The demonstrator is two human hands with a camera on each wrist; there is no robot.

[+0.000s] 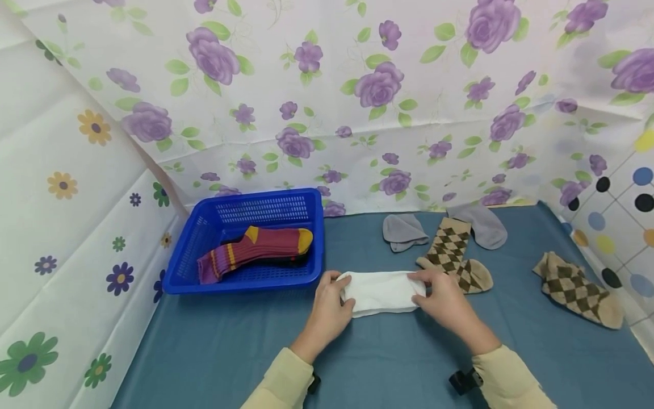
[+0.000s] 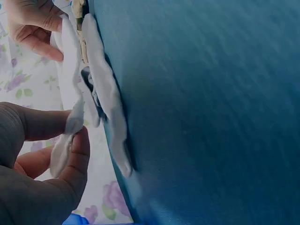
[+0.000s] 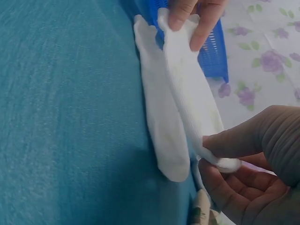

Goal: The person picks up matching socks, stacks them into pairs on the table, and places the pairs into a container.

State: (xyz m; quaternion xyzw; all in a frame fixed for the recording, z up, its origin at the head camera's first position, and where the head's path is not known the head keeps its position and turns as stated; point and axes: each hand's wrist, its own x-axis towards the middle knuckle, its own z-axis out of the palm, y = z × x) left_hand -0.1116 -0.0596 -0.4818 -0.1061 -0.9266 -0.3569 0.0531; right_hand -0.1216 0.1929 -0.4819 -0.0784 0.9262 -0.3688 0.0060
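Observation:
A white sock point(image 1: 384, 289) is stretched sideways between my two hands, raised a little above the table. My left hand point(image 1: 328, 309) pinches its left end between thumb and fingers. The right end is pinched the same way by my right hand point(image 1: 445, 298). Beneath it a second white sock point(image 3: 161, 112) lies flat on the blue cloth, mostly covered in the head view but plain in both wrist views. Just beyond my right hand lies a beige and brown argyle sock point(image 1: 449, 250).
A blue basket point(image 1: 176, 278) at the left holds maroon socks with yellow parts point(image 1: 265, 244) over something dark. Two grey socks, one left point(image 1: 403, 230) and one right point(image 1: 482, 224), lie near the back. Another argyle sock point(image 1: 577, 289) is at far right. Floral sheets point(image 1: 327, 119) wall the table.

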